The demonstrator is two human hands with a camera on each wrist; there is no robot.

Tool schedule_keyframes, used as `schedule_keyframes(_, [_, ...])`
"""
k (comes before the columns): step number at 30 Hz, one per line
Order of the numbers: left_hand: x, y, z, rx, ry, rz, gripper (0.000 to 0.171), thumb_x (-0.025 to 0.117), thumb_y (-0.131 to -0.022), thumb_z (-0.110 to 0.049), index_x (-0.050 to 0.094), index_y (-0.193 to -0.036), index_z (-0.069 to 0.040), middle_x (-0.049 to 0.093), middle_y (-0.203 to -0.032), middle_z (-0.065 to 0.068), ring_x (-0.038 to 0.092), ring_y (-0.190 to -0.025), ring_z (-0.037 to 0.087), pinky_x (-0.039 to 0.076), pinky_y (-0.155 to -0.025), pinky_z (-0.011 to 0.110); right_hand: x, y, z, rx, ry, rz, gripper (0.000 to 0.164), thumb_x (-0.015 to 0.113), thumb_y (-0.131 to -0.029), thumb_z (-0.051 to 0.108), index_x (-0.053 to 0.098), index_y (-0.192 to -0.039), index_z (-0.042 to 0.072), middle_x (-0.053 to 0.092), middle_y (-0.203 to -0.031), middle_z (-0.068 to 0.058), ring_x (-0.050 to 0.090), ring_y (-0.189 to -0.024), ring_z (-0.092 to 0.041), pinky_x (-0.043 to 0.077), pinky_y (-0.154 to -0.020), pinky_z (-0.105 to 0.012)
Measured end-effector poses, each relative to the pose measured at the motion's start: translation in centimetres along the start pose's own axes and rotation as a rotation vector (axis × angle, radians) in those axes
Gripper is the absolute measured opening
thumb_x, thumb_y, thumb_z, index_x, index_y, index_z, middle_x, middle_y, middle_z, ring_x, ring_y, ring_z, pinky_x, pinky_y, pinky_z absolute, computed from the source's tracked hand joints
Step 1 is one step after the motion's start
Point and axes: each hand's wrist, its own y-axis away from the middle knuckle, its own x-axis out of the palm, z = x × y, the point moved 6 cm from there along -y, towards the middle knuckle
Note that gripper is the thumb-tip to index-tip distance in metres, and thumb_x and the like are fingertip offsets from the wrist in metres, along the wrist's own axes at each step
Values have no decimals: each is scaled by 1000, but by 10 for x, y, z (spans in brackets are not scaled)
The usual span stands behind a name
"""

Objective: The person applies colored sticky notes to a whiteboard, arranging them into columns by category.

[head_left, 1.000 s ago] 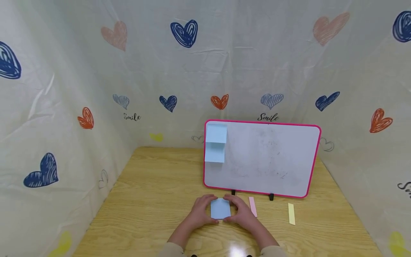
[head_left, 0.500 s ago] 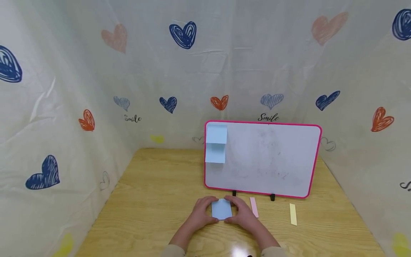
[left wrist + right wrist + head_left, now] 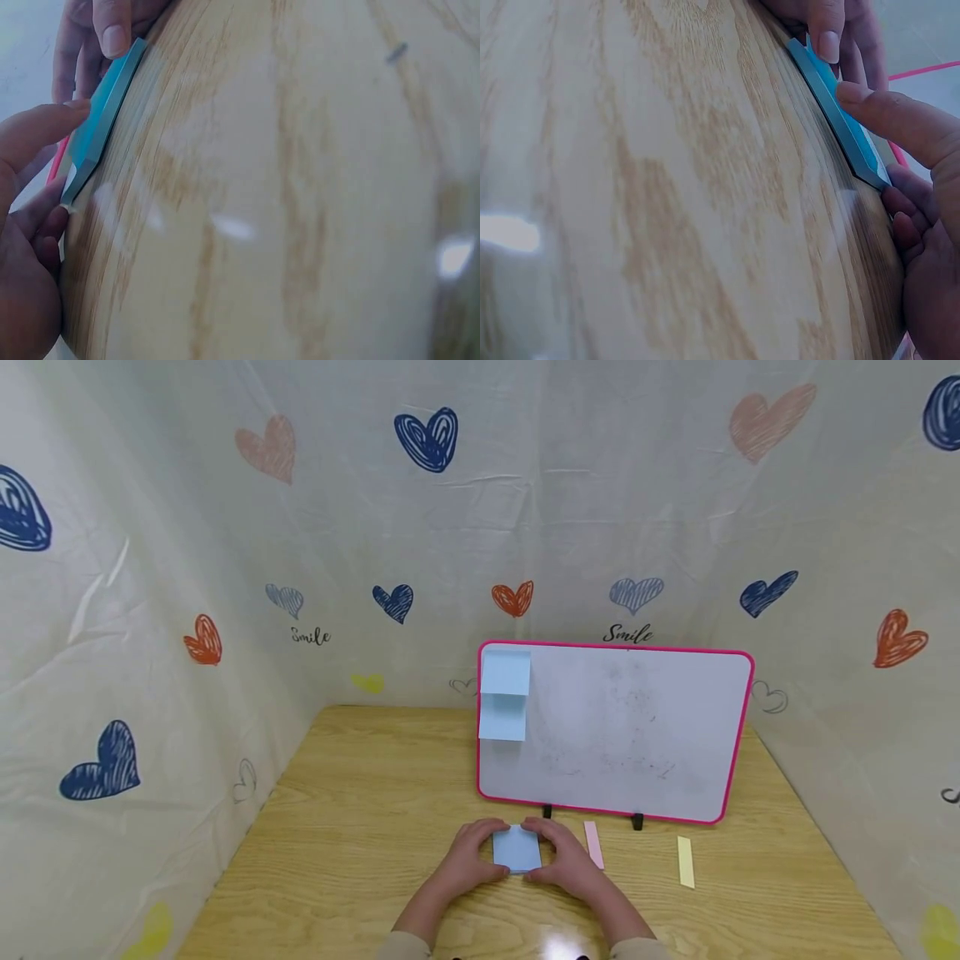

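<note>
A pad of light blue sticky notes (image 3: 516,848) lies on the wooden table, framed by both hands. My left hand (image 3: 467,860) curls round its left side and my right hand (image 3: 568,862) round its right, thumbs at the near edge and fingers at the far corners. Seen from the left wrist, the pad (image 3: 106,112) shows its thick side, with a thumb at its near edge. The right wrist view shows the pad (image 3: 840,116) low against the tabletop, the right thumb over its near edge.
Behind the hands stands a pink-framed whiteboard (image 3: 615,735) on black feet. An upper blue note (image 3: 505,672) and a lower blue note (image 3: 502,718) stick to its left side. A pink strip (image 3: 593,843) and a yellow strip (image 3: 686,862) lie to the right.
Both hands stay round the blue pad in nearly the same place. The head view has shifted very slightly.
</note>
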Motion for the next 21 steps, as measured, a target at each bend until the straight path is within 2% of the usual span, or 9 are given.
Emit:
schedule_keyframes(4, [-1,-1,2,-5,32,-9,57,81,-78,-24,60,-130,-16,54,-135,2,43,-125,28,35,-105,47,1,0,1,-14,0,0,69,87,-73,29,58,-133,10,49,-142,-11,41,-130,-39,36,-101,-57])
schedule_keyframes(8, [-3,-1,2,5,50,-21,52,78,-82,-26,60,-130,-15,56,-134,5,44,-123,29,36,-104,48,1,0,1,-15,0,-11,61,84,-76,29,61,-130,11,49,-142,-11,39,-131,-40,34,-102,-59])
schedule_keyframes(12, [-3,-1,2,5,70,-24,51,77,-84,-29,60,-130,-14,56,-133,6,45,-123,30,36,-104,50,2,0,-1,12,-27,-36,34,78,-83,24,68,-114,15,50,-141,-10,39,-132,-39,32,-104,-58])
schedule_keyframes(16, [-2,-1,3,-28,96,-12,58,81,-80,-33,59,-131,-16,56,-134,4,44,-123,28,37,-103,50,2,-1,-3,42,-58,-50,6,72,-89,17,70,-92,21,50,-140,-10,37,-133,-42,29,-104,-60])
schedule_keyframes(21, [-2,-1,4,-49,97,-11,61,84,-76,-26,59,-131,-16,56,-134,4,44,-123,28,37,-104,49,2,-2,-5,78,-55,-73,8,68,-92,19,69,-85,22,51,-140,-8,43,-130,-38,37,-100,-53])
